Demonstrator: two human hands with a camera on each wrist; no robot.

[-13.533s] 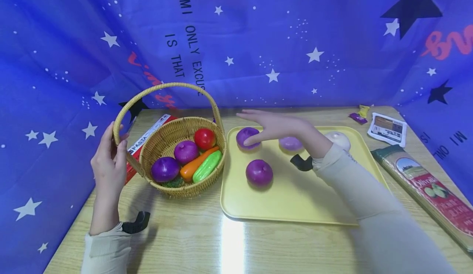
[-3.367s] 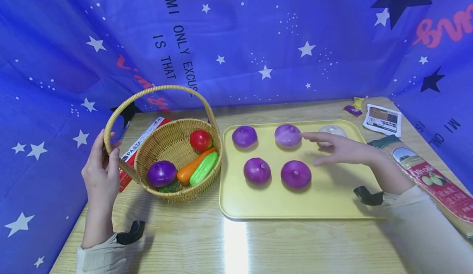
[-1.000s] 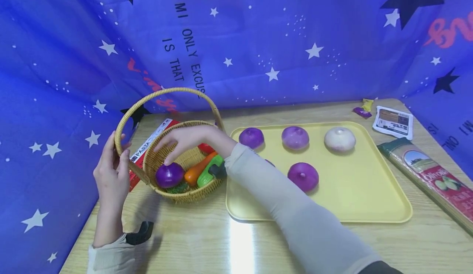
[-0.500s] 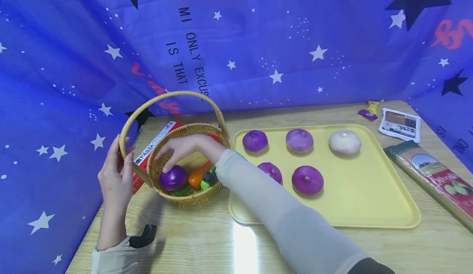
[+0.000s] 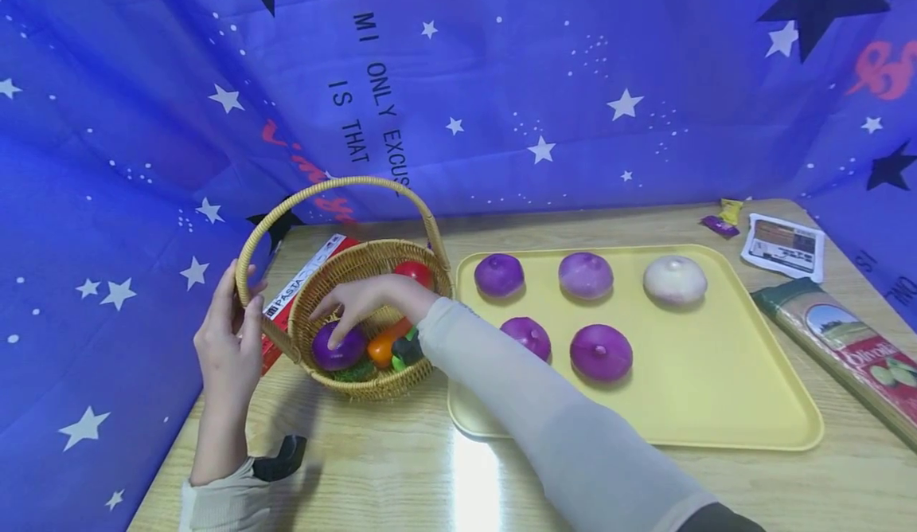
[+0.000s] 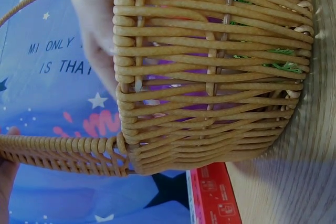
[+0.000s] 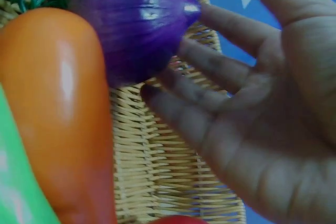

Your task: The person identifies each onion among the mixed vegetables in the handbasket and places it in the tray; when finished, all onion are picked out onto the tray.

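Note:
My left hand (image 5: 229, 349) holds the handle (image 5: 337, 184) of a wicker basket (image 5: 380, 391) at its left side, thumb in front and fingers behind. My right hand (image 5: 365, 297) reaches into the basket over a shiny purple onion (image 5: 338, 346). In the right wrist view its fingers extend loosely to the onion's far side; in the head view the thumb overlaps the onion's front. Beside that onion lie an orange carrot (image 7: 58, 103), a green vegetable (image 7: 16, 182), partly hidden by the right wrist in the head view, a red tomato (image 5: 413, 274) and some dark green leaves (image 5: 356, 371).
Right of the basket, a yellow tray (image 5: 716, 389) bears several purple onions (image 5: 602, 353) and a white onion (image 5: 675, 280). A red pasta box (image 5: 308, 277) lies behind the basket. A long Olivoilà packet (image 5: 845, 341), a white packet (image 5: 784, 245) and small candies (image 5: 723, 217) lie at right.
Since the oldest frame, one purple onion has gone from basket to tray. My right hand has moved from the tray into the basket, lately lower over the onion. The left hand stays at the handle.

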